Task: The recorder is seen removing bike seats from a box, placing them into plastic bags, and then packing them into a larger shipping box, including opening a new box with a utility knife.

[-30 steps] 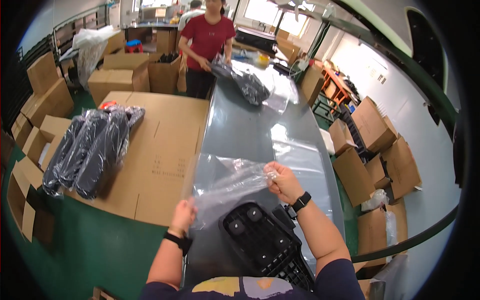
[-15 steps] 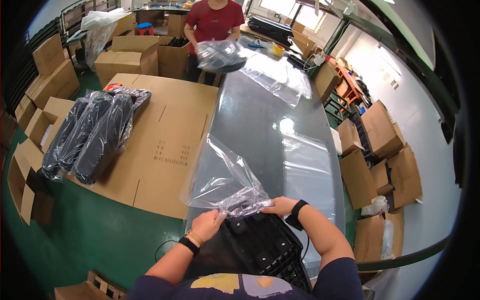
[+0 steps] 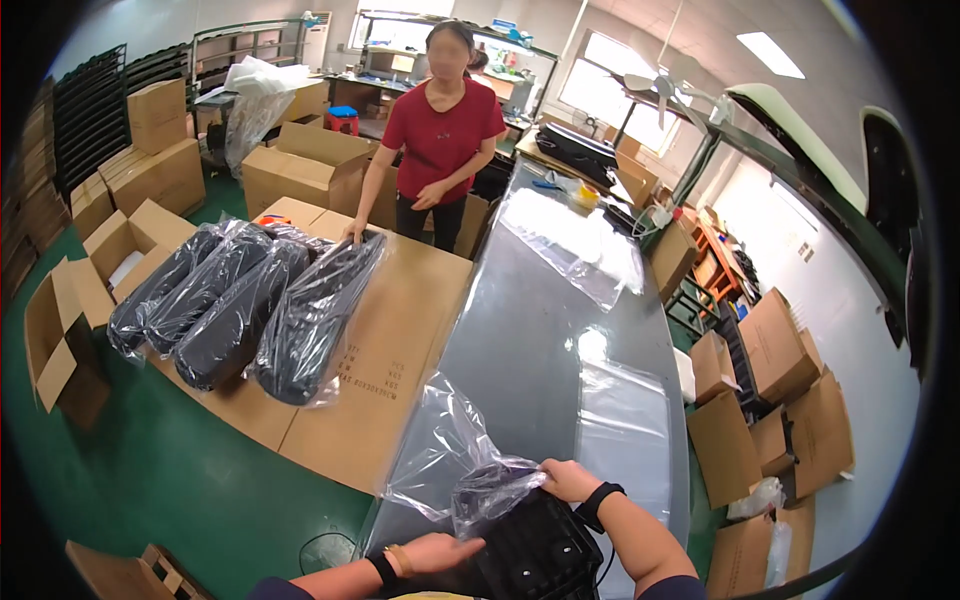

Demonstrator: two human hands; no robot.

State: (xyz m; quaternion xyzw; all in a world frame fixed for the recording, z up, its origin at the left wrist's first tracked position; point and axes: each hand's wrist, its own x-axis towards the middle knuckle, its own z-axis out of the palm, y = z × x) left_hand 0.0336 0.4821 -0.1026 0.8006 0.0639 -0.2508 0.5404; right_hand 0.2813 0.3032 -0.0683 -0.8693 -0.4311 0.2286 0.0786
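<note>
A black plastic part (image 3: 540,548) with a ribbed inner side lies on the grey table (image 3: 520,290) close to my body. Its far end reaches into the mouth of a clear plastic bag (image 3: 440,440), which is bunched up there. At the right corner of that end, my right hand (image 3: 568,481) is closed on the bag's edge. My left hand (image 3: 440,553) rests along the part's left side with its fingers stretched out and holds nothing. A thin black cable shows beside the part.
Left of the table, a cardboard sheet (image 3: 420,330) bears several bag-wrapped black parts (image 3: 320,320). A co-worker in a red shirt (image 3: 440,140) stands behind it, one hand on the nearest. Flat clear bags (image 3: 625,420) lie on the table's right. Cartons (image 3: 775,345) stand on the right.
My left hand has let go of the bag and moved nearer my body. The bag is more bunched over the part. The co-worker has laid the wrapped part on the cardboard. My view has tilted up.
</note>
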